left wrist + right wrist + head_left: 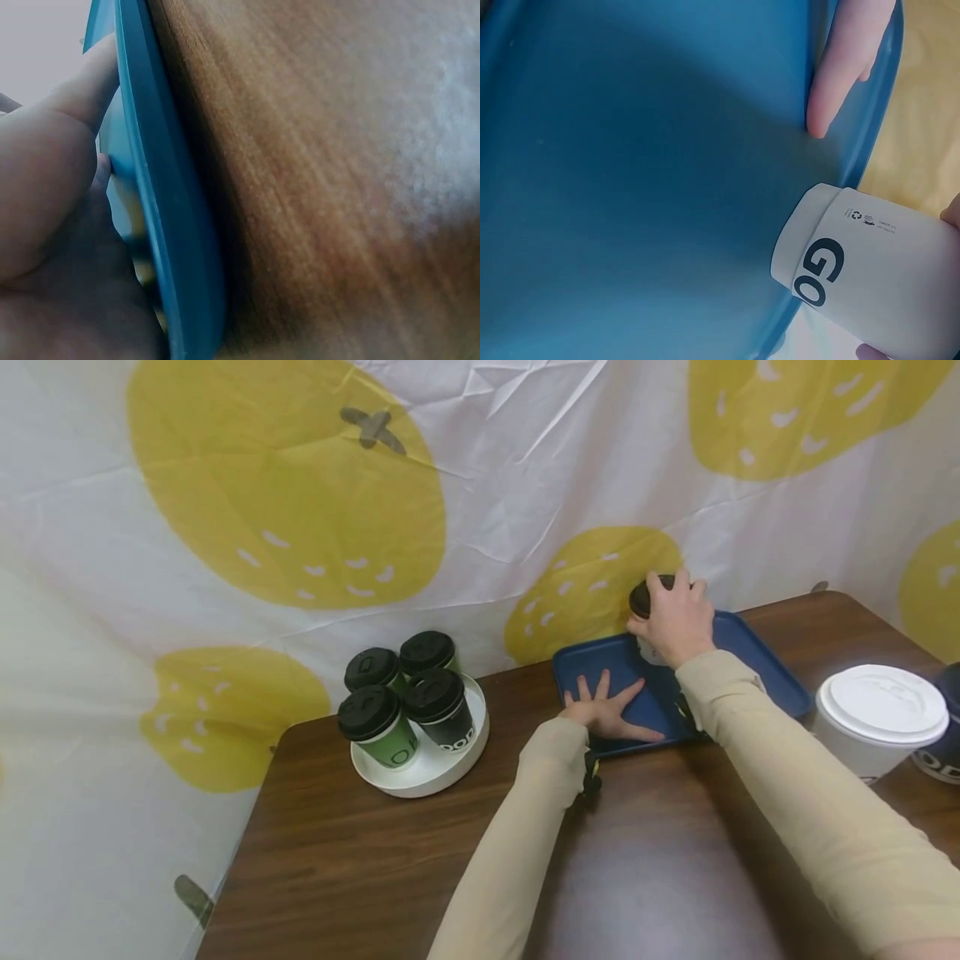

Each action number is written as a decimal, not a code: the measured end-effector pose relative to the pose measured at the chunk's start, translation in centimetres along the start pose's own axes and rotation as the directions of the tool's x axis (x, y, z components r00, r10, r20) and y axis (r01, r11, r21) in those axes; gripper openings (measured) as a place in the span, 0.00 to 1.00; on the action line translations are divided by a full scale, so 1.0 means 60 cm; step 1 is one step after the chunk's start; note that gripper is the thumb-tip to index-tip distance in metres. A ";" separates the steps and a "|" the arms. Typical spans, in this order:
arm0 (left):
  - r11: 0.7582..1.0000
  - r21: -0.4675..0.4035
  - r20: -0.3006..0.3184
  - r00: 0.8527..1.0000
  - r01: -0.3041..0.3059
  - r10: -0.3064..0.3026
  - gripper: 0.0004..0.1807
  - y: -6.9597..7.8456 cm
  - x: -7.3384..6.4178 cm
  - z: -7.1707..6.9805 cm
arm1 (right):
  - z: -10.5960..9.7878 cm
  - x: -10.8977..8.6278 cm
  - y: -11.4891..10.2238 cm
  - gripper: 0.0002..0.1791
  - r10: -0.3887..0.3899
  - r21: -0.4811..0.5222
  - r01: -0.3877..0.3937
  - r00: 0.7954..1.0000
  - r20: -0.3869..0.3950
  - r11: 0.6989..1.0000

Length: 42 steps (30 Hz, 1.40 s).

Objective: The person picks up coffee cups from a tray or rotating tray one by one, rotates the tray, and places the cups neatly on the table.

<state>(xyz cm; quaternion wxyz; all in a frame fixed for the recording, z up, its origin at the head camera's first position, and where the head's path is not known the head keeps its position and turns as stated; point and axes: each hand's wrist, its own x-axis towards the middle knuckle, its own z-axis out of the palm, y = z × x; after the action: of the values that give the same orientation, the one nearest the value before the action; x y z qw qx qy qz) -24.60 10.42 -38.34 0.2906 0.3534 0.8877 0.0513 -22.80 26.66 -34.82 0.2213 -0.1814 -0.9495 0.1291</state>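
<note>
My right hand (678,618) grips a white paper cup (885,277) with a dark lid (641,600) from above, fingers around its top. Bold "GO" lettering shows on the cup in the right wrist view, its base close over the far side of a blue rectangular tray (750,660). My left hand (606,714) has its fingers spread wide over the tray's near left part. In the left wrist view, the thumb lies against the raised tray rim (142,150). Part of the cup is hidden behind the right hand in the head view.
Left of the blue tray, a round white tray (420,785) bears several lidded cups, among them a green cup (390,743) and a black cup (452,727). A large white lidded cup (877,710) stands at the right beside a dark cup (941,758). A patterned curtain (480,485) hangs behind the table.
</note>
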 end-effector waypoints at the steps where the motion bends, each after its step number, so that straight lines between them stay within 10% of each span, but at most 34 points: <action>1: 1.000 -0.001 -0.001 1.000 -0.001 0.001 0.51 0.000 0.000 0.000 | 0.000 -0.001 0.000 0.44 0.000 0.000 0.000 1.000 0.002 1.000; 42: 1.000 0.016 0.009 1.000 0.024 -0.024 0.51 -0.014 0.025 0.007 | 0.002 -0.033 0.001 0.45 -0.005 -0.018 0.006 1.000 0.027 1.000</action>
<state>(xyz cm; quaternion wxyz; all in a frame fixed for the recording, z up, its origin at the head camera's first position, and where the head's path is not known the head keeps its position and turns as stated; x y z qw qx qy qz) -25.72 10.74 -39.67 0.2925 0.3450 0.8910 0.0392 -21.17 25.92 -35.67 0.2074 -0.1789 -0.9539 0.1225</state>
